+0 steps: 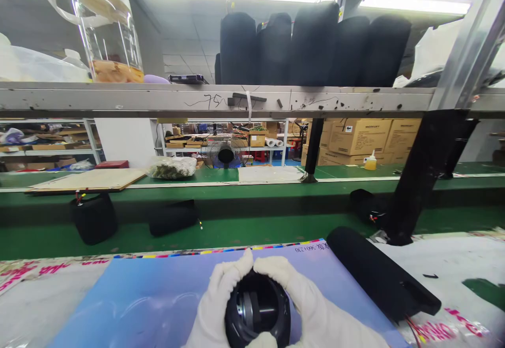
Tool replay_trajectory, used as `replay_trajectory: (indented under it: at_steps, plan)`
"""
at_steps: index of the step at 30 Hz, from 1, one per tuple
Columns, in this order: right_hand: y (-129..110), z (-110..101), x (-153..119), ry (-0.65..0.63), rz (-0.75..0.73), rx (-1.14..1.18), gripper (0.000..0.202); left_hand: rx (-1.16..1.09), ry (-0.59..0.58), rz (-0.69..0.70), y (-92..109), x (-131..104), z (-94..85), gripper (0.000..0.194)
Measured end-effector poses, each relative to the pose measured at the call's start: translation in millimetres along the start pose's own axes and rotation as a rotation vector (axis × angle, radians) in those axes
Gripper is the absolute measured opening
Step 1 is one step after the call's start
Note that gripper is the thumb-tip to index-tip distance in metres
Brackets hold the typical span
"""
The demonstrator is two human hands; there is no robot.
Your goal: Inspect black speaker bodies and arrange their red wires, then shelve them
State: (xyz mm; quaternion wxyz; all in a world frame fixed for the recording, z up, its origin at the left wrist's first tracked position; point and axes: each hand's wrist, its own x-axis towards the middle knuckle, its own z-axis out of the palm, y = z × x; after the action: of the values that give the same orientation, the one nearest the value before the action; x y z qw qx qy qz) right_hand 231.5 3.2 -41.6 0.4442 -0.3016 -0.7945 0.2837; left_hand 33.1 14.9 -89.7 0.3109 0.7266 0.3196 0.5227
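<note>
A round black housing [258, 311] is held at the bottom middle, its open end facing the camera, with a silver-grey ring-like part and dark pieces inside. My left hand [219, 300], in a white glove, wraps its left side. My right hand [303, 295], also white-gloved, curves round the top and right side. A white-gloved fingertip shows at the lower rim; which hand it belongs to is unclear. Beneath lies a blue-purple sheet [158, 295]. To the right rests a black foam-like cover [379, 274] with thin wires at its near end.
A green conveyor [244, 222] crosses behind, carrying a black cylinder [93, 218] and a flatter black piece [173, 217]. Overhead, a metal shelf [150, 98] holds several black cylinders [315, 48] and a glass jug [110, 38]. A dark post [422, 174] stands at right.
</note>
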Motion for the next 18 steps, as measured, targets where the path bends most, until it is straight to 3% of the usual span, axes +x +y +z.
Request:
replay_trajectory:
  at_steps: [3,6,9,14,18]
  plan:
    - [-1,-2,-2,-0.010,0.113,-0.008,0.065,-0.009,0.012,-0.006,-3,-1,-1.3,0.081]
    - [4,1,-8,-0.001,0.223,0.084,0.054,0.019,-0.044,0.071,0,3,-8.0,0.073]
    - [10,4,-16,0.019,0.306,0.172,0.050,-0.009,-0.114,0.030,8,6,-15.5,0.067]
    - [8,6,-15,0.059,0.173,0.117,0.045,0.181,-0.064,-0.038,19,6,-18.9,0.043]
    - [-1,0,-3,-0.024,0.175,0.117,0.048,0.193,-0.151,0.001,23,7,-21.4,0.063]
